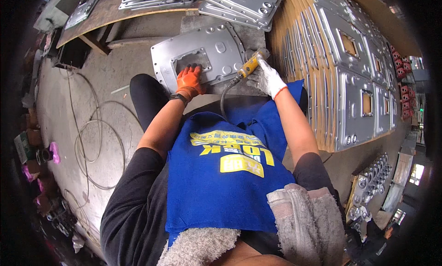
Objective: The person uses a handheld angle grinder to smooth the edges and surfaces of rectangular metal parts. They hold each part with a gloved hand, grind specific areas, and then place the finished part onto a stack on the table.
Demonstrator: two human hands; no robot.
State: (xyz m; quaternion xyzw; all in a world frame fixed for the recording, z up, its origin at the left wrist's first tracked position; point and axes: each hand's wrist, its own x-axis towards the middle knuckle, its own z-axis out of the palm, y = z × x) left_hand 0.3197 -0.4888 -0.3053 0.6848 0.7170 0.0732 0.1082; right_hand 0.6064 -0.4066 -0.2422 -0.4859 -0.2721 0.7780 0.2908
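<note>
A flat silver metal cover plate [221, 38] lies in front of me, with a rectangular opening and small holes along its rim. My left hand [189, 81], in an orange glove, rests on it beside the opening, fingers stretched out and slightly apart. In a white glove, my right hand [270, 78] is closed around a yellow hand grinder [250, 66] at the plate's right edge. The grinder's head is blurred, so I cannot tell whether it touches the metal. A dark hose [225, 96] runs from its rear end toward my lap.
Tall stacks of similar plates [350, 89] with brown sheets between them stand close on the right. More plates [244, 3] are piled at the far side, near a wooden table [103, 13]. A thin hose [99, 121] lies coiled on the floor at left.
</note>
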